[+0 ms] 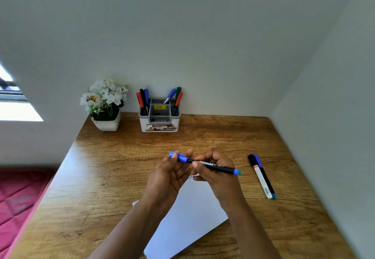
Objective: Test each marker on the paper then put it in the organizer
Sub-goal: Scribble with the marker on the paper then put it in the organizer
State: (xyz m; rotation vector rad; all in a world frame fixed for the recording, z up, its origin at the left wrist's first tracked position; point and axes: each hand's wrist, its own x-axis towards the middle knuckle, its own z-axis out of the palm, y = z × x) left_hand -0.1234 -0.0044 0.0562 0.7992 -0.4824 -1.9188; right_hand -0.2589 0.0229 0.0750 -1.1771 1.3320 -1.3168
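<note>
Marker (pixel 221 168), slim black barrel: left hand (pixel 168 175) fingers pinch its blue cap (pixel 179 156), right hand (pixel 218 180) fingers curl round it.

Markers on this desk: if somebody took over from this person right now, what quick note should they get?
Hands: the left hand pinches the cap end of a blue marker, and the right hand grips its barrel, above the paper.
Done: six markers stand in the organizer by the wall.
Waiting: two markers lie on the table, right of the paper.
Left: I cannot tell whether the held one has been tested. Finish it, store it, then probably test and store the other two.
</note>
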